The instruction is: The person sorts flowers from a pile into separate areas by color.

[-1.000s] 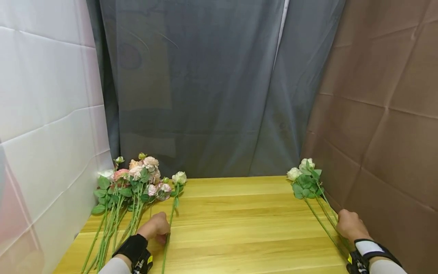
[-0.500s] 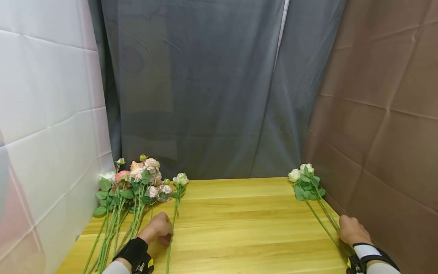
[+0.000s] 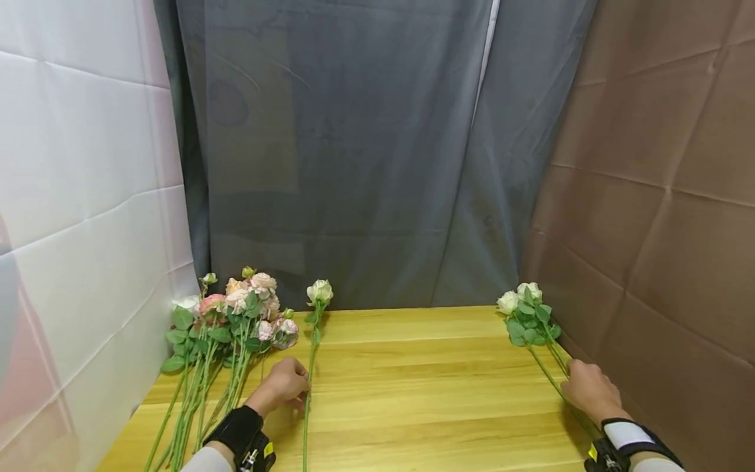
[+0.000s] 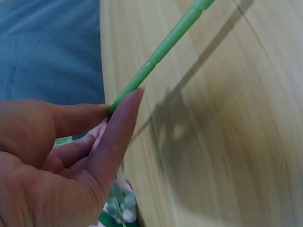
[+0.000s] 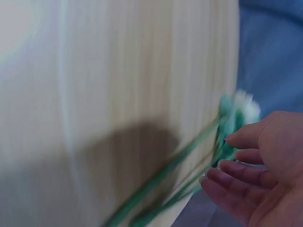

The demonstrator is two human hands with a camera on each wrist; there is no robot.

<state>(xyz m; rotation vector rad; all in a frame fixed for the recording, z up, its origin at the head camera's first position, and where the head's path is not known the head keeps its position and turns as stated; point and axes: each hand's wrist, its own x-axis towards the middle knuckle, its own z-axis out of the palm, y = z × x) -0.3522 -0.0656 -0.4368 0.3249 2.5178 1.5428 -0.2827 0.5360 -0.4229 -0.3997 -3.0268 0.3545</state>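
My left hand [image 3: 286, 383] pinches the green stem [image 4: 173, 40] of a single white rose [image 3: 320, 292] between thumb and fingertip. In the left wrist view that stem is clear of the wood and casts a shadow on it. At the right of the table, white roses [image 3: 508, 303] with green leaves lie side by side, stems towards me. My right hand [image 3: 592, 390] hovers over their stems [image 5: 163, 177], fingers loosely bent and thumb apart, with nothing between them. It hides part of those stems in the head view.
Several pink, peach and white flowers [image 3: 259, 298] lie bunched on the left side of the wooden table [image 3: 413, 393]. A grey curtain [image 3: 354, 164] hangs behind it, a white cloth [image 3: 88, 196] on the left, a brown cloth [image 3: 660, 196] on the right.
My left hand has moved right and away from me, lifting the single rose so its bloom stands higher. My right hand has shifted left, away from the roses it was beside.
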